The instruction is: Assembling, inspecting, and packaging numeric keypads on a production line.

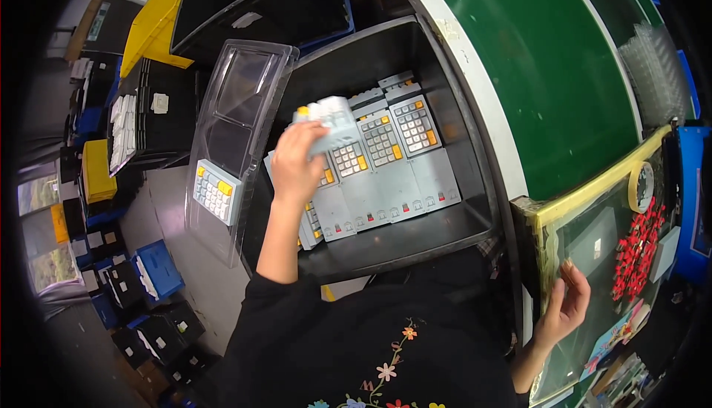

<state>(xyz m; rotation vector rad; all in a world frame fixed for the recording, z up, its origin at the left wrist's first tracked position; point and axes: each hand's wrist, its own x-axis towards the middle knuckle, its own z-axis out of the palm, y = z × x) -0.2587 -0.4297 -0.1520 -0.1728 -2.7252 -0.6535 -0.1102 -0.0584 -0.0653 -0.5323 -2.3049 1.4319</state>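
My left hand [295, 162] is closed on a light grey number keypad [337, 130] with white keys and a yellow one, raised over a black bin [382, 256] and blurred by motion. Below it, rows of similar keypads [380, 141] with white, grey and orange keys lie in the bin. In front of them are flat grey panels [382, 189] with small red parts along one edge. Over at the right, my right hand [565, 308] hovers by a clear-covered table, its fingers loosely curled and apart, with nothing I can make out between them.
A clear plastic tray [230, 130] leans left of the bin, with one keypad [216, 191] in it. A green work surface [519, 59] with a pale edge runs along the right. On the clear-covered table [586, 237] lie many red pieces [638, 252] and a tape roll [641, 187].
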